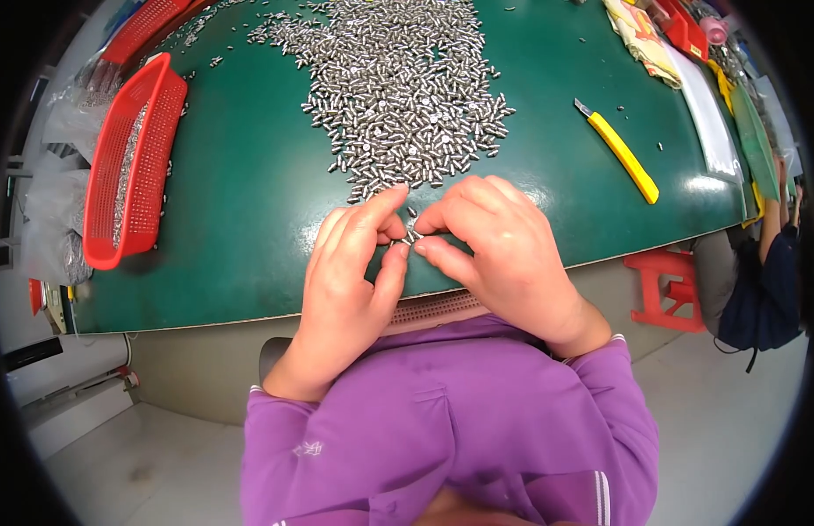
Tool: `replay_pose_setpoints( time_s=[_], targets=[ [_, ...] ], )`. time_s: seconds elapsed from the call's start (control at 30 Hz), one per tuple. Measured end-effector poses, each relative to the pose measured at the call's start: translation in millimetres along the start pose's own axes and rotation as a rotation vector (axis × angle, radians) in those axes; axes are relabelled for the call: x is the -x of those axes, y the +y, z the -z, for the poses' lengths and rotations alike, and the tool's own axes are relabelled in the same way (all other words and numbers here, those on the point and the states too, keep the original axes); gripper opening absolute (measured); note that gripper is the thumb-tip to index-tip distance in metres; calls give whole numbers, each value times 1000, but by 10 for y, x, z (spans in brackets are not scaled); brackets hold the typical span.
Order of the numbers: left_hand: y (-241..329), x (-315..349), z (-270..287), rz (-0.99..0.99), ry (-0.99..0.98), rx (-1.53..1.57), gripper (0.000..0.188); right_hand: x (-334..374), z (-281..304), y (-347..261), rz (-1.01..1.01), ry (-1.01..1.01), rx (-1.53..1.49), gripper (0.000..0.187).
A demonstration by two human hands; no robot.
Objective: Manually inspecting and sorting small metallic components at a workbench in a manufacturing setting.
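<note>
A large pile of small silvery metal pieces with tapered ends point(407, 105) spreads over the green table point(240, 184). Close to the table's front edge, just below the pile, a few loose small metal pieces point(411, 235) lie between my fingertips. My left hand point(347, 263) is curled, its thumb and a bent finger closed around a small metal piece while the index finger stretches toward the pile. Facing it, my right hand point(503, 241) pinches a small metal piece between thumb and index finger. The fingertips partly hide these pieces.
A red perforated basket point(155, 167) holding metal pieces stands at the left. To the right lies a yellow utility knife point(624, 156). A pinkish basket point(435, 309) shows under the table edge by my lap. A red stool point(665, 289) and another person point(766, 289) are at the right.
</note>
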State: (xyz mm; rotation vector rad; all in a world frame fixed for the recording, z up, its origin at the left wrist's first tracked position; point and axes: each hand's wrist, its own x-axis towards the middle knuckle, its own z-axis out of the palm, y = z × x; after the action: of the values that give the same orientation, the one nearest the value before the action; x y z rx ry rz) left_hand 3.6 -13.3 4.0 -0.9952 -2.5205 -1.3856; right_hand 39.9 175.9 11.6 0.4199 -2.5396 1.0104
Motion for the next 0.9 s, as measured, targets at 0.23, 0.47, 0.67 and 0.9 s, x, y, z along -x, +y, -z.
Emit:
replay_pose_setpoints(
  time_s=[0.23,0.47,0.67,0.9],
  targets=[
    [-19,17,-24,-23,19,-54,59,-5,27,9,6,-42,-18,18],
    [-13,17,-28,-23,38,-59,61,-60,-28,10,57,-20,-61,23],
    [-5,34,-14,-16,33,-70,64,-21,4,9,99,-38,-63,20],
    [-4,40,16,-10,11,-33,65,12,-32,-10,91,-22,-45,18]
  ],
)
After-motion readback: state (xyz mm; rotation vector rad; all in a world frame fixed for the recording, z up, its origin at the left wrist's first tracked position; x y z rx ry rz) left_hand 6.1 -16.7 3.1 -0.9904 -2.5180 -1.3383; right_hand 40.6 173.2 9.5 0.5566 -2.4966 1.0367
